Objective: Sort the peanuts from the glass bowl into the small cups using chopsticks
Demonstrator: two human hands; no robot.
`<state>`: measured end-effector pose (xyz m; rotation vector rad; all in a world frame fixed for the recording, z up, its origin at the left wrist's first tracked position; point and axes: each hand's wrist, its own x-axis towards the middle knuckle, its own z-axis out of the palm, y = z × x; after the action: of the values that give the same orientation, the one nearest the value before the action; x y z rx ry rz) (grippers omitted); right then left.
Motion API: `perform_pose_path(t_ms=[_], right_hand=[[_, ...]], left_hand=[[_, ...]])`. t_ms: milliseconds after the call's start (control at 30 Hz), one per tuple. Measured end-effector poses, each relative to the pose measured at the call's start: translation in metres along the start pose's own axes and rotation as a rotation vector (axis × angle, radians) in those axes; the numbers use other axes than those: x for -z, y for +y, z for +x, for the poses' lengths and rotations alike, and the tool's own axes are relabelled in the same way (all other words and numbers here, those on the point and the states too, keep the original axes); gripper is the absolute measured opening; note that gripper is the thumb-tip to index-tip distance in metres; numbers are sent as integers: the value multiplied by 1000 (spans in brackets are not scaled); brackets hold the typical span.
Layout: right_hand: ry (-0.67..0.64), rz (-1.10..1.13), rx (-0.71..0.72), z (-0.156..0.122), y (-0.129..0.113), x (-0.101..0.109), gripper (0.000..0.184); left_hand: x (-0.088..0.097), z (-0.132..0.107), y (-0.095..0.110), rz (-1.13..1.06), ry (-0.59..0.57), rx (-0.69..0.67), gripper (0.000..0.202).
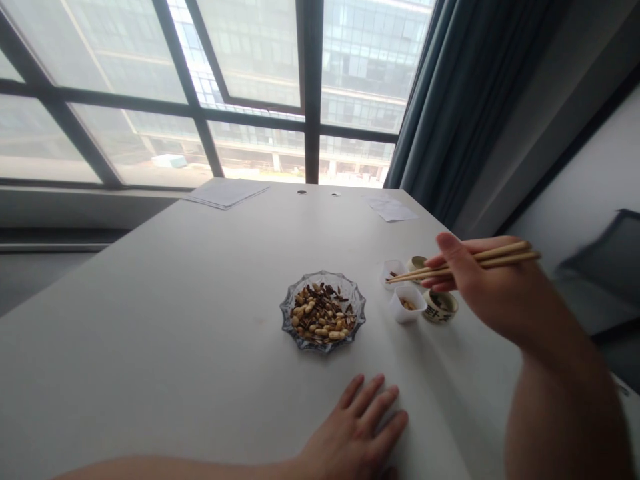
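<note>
My right hand (pixel 470 277) is closed around a pair of wooden chopsticks (pixel 500 255), whose tips point left over the far white plastic cup (pixel 393 267). Something small and dark is at or just below the tips; I cannot tell whether it is gripped. A nearer white cup (pixel 407 310) holds a few pale pieces. Beside the cups are two small ceramic cups, one with dark lettering (pixel 440 312) and one partly hidden by my fingers (pixel 416 265). A scalloped glass bowl (pixel 286 320) contains mixed nuts and seeds (pixel 325 313). My left hand (pixel 357 427) lies flat on the table, fingers spread, below the bowl.
The white table (pixel 200 320) reaches to the window. Paper sheets lie at its far left (pixel 227 193) and far right (pixel 393 208). A dark curtain (pixel 450 100) hangs beyond the right edge, and a dark chair (pixel 605 250) stands at right.
</note>
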<state>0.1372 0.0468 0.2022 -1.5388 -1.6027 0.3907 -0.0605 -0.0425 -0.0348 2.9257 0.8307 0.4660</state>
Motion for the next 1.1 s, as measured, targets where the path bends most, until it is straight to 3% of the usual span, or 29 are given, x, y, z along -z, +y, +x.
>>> perform_pose_path(t_ms=[100, 167, 300, 467, 800, 1100], right_hand=[[166, -153, -99, 6, 11, 31, 41], [184, -206, -184, 14, 24, 40, 43], [137, -141, -349, 33, 53, 38, 41], [90, -88, -407, 49, 72, 32, 38], [66, -48, -436, 46, 79, 46, 18], [127, -103, -422, 33, 61, 56, 22]], left_hand=[[1, 0, 1, -25, -17, 19, 60], [3, 1, 1, -36, -11, 17, 60], [5, 1, 0, -41, -3, 19, 59], [3, 1, 0, -46, 16, 19, 58], [3, 1, -2, -92, -28, 22, 54], [8, 2, 0, -111, -56, 31, 53]])
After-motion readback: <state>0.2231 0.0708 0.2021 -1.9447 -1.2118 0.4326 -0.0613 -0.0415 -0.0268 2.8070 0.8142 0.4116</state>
